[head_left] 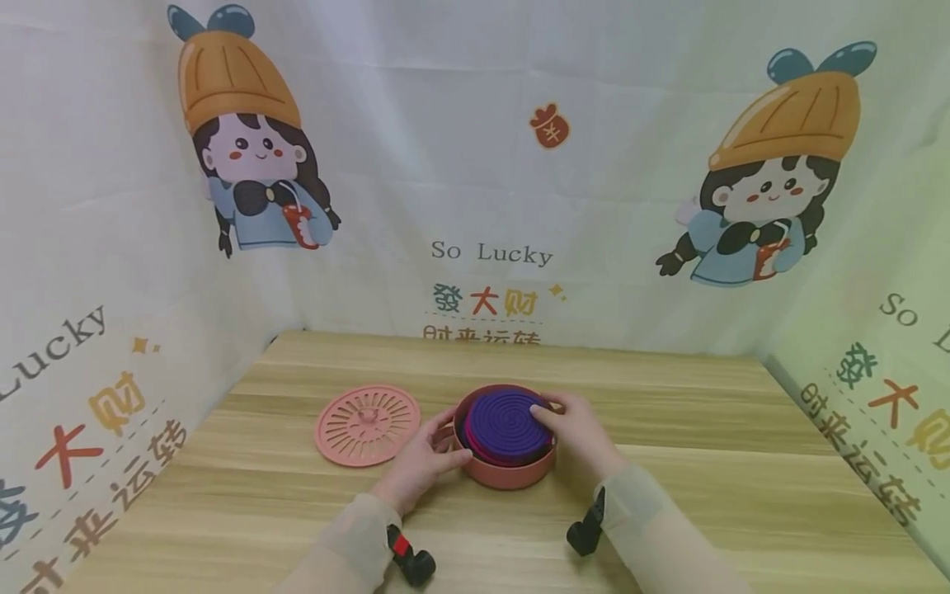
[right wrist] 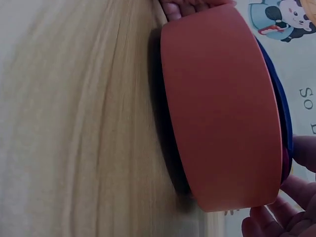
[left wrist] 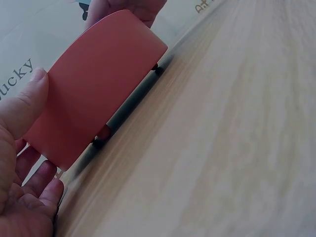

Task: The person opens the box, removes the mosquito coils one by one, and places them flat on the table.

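Observation:
A round salmon-red box (head_left: 508,475) stands on the table with a stack of round coasters (head_left: 508,421) inside. The top coaster is purple with spiral ribs, and a magenta one shows beneath it. My left hand (head_left: 421,462) holds the box by its left side, thumb on the front wall, fingers round the side. At the right, my right hand (head_left: 582,425) has its thumb on the purple coaster and its fingers at the rim. The right wrist view shows the right fingertips (right wrist: 256,222) by the outer wall; the exact pinch is partly hidden.
Left of the box lies a round pink slotted lid (head_left: 367,418) with a small knob. The wooden table (head_left: 705,495) meets a printed cloth backdrop (head_left: 475,165) at its back and sides. Small dark feet (left wrist: 158,67) under the box touch the tabletop.

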`<action>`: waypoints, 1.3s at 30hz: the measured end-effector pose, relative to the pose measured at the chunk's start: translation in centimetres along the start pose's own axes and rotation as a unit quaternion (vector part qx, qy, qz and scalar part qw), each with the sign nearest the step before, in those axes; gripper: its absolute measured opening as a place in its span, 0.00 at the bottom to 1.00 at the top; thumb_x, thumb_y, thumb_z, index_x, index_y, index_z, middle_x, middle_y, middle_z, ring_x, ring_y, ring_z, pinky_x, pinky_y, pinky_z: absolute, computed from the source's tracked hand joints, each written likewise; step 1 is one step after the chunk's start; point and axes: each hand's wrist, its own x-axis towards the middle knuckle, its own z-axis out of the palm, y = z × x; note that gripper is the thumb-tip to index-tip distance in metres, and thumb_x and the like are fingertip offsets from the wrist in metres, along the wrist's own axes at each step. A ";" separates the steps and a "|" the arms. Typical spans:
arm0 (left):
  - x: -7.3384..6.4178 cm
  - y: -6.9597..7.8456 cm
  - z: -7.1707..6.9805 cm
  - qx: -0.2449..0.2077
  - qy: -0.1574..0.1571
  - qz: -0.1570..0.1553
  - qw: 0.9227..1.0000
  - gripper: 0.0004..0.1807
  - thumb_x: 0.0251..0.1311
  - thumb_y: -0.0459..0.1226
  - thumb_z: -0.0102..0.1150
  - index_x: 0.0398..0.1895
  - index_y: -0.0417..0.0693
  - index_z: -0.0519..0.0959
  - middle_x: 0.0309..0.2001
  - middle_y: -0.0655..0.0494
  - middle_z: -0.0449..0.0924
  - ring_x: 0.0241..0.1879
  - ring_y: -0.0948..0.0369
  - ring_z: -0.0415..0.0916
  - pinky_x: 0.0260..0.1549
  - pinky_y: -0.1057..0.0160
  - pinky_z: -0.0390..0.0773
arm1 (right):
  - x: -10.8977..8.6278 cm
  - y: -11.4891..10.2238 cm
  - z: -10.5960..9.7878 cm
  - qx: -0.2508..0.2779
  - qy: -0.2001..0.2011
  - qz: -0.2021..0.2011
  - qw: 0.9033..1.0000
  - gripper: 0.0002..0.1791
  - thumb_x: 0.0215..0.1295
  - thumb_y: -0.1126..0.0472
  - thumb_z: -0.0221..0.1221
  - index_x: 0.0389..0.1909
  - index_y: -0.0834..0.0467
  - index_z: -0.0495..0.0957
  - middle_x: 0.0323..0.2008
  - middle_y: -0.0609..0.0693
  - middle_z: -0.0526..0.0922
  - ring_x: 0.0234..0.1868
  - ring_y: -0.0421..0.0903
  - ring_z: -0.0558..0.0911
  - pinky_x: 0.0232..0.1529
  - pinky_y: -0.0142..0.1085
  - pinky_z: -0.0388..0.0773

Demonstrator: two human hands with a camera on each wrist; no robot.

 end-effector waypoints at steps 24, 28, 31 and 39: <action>-0.2 0.1 0.1 -0.008 -0.010 0.008 1.000 0.43 0.55 0.29 0.67 0.73 0.42 0.56 0.67 0.39 0.63 0.67 0.46 0.61 0.60 0.58 0.70 | 0.5 -0.5 0.3 -0.049 -0.014 -0.007 0.999 0.22 0.66 0.60 0.60 0.57 0.66 0.76 0.56 0.65 0.71 0.57 0.59 0.70 0.58 0.52 0.70; -0.2 -0.1 0.0 -0.008 -0.011 0.007 1.000 0.44 0.54 0.30 0.68 0.73 0.41 0.56 0.67 0.39 0.63 0.67 0.46 0.61 0.60 0.59 0.70 | 0.4 -0.4 0.4 -0.063 -0.009 -0.015 0.998 0.22 0.65 0.58 0.61 0.56 0.67 0.76 0.53 0.64 0.73 0.54 0.58 0.71 0.56 0.51 0.70; -0.2 -0.1 0.0 -0.006 -0.011 0.006 1.000 0.44 0.54 0.30 0.68 0.73 0.41 0.55 0.67 0.39 0.63 0.67 0.46 0.61 0.60 0.58 0.69 | 0.3 -0.4 0.4 -0.070 -0.006 -0.018 0.997 0.21 0.65 0.58 0.61 0.55 0.66 0.77 0.52 0.63 0.73 0.54 0.56 0.71 0.56 0.51 0.70; -0.1 -0.1 0.0 0.002 -0.006 0.007 1.000 0.44 0.55 0.30 0.68 0.73 0.42 0.56 0.67 0.39 0.64 0.67 0.46 0.61 0.60 0.57 0.70 | 0.0 -0.8 0.6 -0.087 -0.005 -0.024 0.996 0.17 0.65 0.60 0.61 0.51 0.65 0.81 0.49 0.60 0.76 0.50 0.54 0.72 0.49 0.46 0.75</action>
